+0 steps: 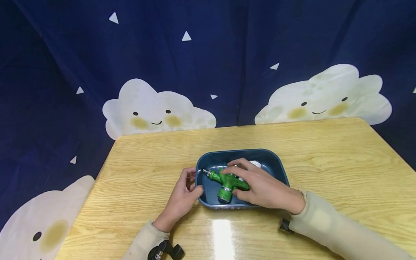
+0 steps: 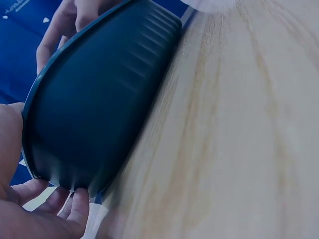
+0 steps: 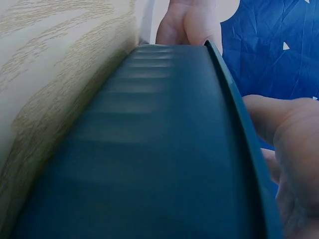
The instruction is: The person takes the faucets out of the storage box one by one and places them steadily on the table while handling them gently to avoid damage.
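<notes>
A dark teal plastic bin (image 1: pixel 210 193) sits on the table, its ribbed side wall (image 3: pixel 129 119) showing in the right wrist view. My left hand (image 1: pixel 185 196) holds its left end, thumb over the rim and fingers against the outer wall, as the left wrist view also shows. Inside lies a green Y-shaped hose fitting (image 1: pixel 225 193) with a ribbed collar and a metal tip pointing left. Reaching over the near rim, my right hand (image 1: pixel 260 184) grips the fitting's right part, fingers on the far side and thumb on the near side. The palm hides some of it.
A white ribbed piece (image 1: pixel 255 164) lies at the back of the bin, partly behind the right hand. The wooden table (image 1: pixel 341 169) extends around the bin. Behind it hangs a dark blue curtain (image 1: pixel 227 65) with clouds and triangles.
</notes>
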The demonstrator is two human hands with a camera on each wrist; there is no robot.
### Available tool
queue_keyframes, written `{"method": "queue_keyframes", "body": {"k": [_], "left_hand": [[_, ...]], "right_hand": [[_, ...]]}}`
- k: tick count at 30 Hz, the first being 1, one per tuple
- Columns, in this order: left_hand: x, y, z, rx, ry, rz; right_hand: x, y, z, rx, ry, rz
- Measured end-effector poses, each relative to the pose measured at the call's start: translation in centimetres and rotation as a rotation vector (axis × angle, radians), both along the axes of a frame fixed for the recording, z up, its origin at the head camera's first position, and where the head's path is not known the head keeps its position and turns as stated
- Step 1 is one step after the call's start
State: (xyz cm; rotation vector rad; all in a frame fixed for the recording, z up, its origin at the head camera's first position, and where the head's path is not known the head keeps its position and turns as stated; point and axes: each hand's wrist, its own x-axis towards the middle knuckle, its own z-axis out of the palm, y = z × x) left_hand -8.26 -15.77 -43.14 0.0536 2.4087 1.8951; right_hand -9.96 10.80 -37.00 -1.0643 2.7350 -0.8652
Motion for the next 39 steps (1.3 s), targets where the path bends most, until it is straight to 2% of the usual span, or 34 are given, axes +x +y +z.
{"method": "queue_keyframes", "body": {"k": [14, 27, 39], "left_hand": [[0.0, 0.0, 0.1, 0.007, -0.003, -0.012], [-0.1, 0.0, 0.1, 0.001, 0.009, -0.021], [0.1, 0.0, -0.1, 0.013, 0.007, -0.020]], "right_hand": [[-0.1, -0.7, -0.6, 0.003, -0.033, 0.036], [-0.1, -1.0, -1.0, 0.015, -0.055, 0.026], [-0.2, -1.3, -1.6, 0.027, -0.028, 0.020]]}}
